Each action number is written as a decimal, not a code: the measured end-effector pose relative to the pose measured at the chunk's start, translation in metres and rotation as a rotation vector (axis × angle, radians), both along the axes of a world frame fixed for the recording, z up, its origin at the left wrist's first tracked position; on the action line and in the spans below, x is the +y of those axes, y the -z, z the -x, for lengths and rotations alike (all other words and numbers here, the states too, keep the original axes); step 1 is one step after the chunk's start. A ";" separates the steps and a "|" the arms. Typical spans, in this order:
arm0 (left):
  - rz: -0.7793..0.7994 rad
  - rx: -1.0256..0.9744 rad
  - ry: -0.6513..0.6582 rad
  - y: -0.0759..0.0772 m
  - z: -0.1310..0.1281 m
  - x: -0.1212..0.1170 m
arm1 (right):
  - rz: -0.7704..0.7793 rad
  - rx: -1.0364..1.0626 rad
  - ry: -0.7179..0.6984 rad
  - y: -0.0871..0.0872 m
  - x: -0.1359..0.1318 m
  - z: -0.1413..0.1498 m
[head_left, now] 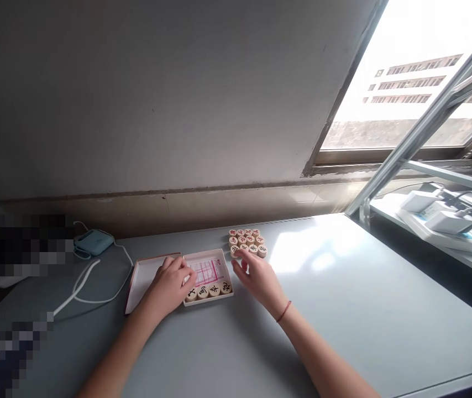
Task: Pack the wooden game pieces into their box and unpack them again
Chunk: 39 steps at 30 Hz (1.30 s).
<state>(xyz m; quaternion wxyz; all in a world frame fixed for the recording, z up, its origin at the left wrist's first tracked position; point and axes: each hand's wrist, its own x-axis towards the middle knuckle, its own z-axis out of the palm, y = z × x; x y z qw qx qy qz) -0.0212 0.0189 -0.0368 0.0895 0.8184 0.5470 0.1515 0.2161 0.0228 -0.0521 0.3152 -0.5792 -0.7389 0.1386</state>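
Note:
My left hand [172, 283] rests over the left wall of a shallow white box [208, 301], fingers bent around that edge. Inside the box, a row of round wooden Chinese chess pieces [214, 289] runs along the near wall. Behind them lies a sheet with a pink printed grid [206, 272]. My right hand [257, 275] is just right of the box, thumb and index finger apart. Its fingertips reach the front-left corner of a block of stacked Chinese chess pieces [250, 240], marked in red and black. Beneath my left hand and to its left lies the open lid [145, 276].
The grey table [335, 309] meets a wall at the back. A light blue device [93, 243] with white cables [95, 301] sits at the left. A metal frame [410, 130] and a shelf with power adapters [439, 215] stand at the right, by a window.

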 end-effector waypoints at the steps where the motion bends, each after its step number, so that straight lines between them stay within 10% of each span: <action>1: 0.037 -0.008 0.024 -0.002 0.001 -0.003 | 0.011 -0.003 -0.033 0.000 -0.002 0.005; 13: 0.124 -0.082 0.083 0.000 0.015 -0.019 | 0.191 -0.057 -0.168 0.006 -0.009 0.019; 25: 0.124 -0.542 -0.187 -0.010 -0.028 -0.034 | -0.406 -0.007 -0.414 -0.010 -0.028 0.035; 33: 0.079 -0.222 -0.018 -0.009 -0.001 -0.025 | -0.022 -0.093 0.042 -0.008 -0.008 0.005; 39: 0.175 -0.026 0.043 -0.006 0.015 -0.023 | 0.148 -0.242 0.115 0.001 0.000 -0.011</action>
